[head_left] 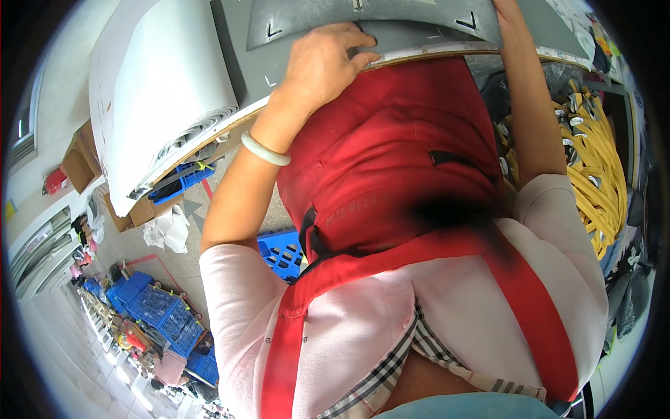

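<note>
A grey curved panel (391,19) with black corner marks lies at the top of the view, over a dark grey sheet (272,66) on the worktable. My left hand (328,59) rests at the table's near edge, just below the panel's curved edge. Its fingers are bent, with a gap between thumb and forefinger, and I make out nothing held there. My right hand (508,12) grips the panel's right end. The upper frame edge cuts off most of its fingers.
A thick roll of white sheet material (171,70) lies on the table at the left. Yellow strips (593,167) hang in a bundle at the right. Blue crates (164,314) and cardboard boxes (82,157) stand on the floor at left. My red apron (391,146) touches the table edge.
</note>
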A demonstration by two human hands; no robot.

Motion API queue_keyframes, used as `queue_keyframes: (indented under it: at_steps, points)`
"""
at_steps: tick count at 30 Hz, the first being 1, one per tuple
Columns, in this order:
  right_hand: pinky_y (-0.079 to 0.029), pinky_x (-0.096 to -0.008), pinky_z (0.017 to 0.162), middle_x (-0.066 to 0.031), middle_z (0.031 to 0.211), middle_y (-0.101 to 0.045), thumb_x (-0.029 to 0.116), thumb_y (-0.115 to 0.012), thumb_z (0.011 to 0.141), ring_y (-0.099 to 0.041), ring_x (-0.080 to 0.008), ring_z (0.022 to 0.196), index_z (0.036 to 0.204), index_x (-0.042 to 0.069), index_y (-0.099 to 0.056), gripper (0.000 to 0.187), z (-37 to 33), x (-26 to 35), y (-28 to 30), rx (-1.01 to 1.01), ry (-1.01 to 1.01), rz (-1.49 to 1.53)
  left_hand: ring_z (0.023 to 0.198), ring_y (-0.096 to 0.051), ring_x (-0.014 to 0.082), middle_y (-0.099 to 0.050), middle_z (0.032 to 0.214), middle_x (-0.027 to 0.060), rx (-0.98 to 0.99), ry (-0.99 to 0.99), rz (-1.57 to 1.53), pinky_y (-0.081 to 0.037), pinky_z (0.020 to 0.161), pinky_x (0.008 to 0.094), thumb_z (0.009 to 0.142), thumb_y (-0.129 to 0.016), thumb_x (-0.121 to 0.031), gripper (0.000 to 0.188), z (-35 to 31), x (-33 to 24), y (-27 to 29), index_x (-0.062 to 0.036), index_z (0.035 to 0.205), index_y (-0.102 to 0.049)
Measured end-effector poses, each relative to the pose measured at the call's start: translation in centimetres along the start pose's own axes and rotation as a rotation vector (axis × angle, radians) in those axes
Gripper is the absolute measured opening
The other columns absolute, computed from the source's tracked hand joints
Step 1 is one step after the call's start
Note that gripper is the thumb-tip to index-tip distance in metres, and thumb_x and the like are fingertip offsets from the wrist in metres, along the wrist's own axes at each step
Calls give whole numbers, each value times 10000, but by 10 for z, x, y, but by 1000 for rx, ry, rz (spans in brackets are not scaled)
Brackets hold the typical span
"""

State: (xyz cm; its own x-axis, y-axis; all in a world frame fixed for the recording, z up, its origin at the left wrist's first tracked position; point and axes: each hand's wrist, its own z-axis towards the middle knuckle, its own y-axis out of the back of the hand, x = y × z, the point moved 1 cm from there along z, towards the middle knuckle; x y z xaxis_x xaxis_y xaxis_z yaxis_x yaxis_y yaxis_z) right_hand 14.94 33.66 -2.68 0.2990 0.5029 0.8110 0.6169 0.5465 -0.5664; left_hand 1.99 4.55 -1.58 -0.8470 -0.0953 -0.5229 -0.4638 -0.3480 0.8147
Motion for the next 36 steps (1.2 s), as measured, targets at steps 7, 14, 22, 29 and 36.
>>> queue_keyframes:
  at_steps: [7,14,22,29,36]
  points:
    - [-594,-350,828,-82,1120,-722,300,-722,956,-712,-198,939,1285,65,-624,416,5,0,10,367,-551,903,856,-676,354,-713,929,113,-50,15,-103,-549,788,436,851,-749,-224,191,6,-2,-9,-48,924,-767]
    - [-613,-389,806,-128,1058,-743,301,-728,949,-732,-236,884,1227,32,-652,395,-1,5,7,-2,-99,200,855,-675,357,-710,919,116,5,27,-55,-546,777,446,855,-740,-185,155,11,-4,-5,-47,920,-768]
    - [-614,-405,827,-150,1110,-738,305,-735,942,-737,-243,929,1264,26,-639,436,-3,1,9,29,-91,184,791,-699,303,-723,967,99,0,-32,8,-564,741,370,867,-757,-193,182,8,-4,-4,-40,965,-772]
    - [-612,-416,838,-150,1110,-740,306,-736,939,-739,-253,921,1263,28,-641,437,-5,3,10,20,-128,184,848,-692,317,-718,969,82,0,-106,133,-565,770,389,881,-731,-222,175,7,-12,-5,-73,965,-769]
    - [-612,-408,828,-142,1096,-744,302,-736,939,-740,-252,912,1249,27,-647,424,-12,0,-3,11,-128,193,894,-677,332,-708,982,78,41,-120,193,-557,799,424,880,-678,-192,157,6,-13,-3,-77,944,-763]
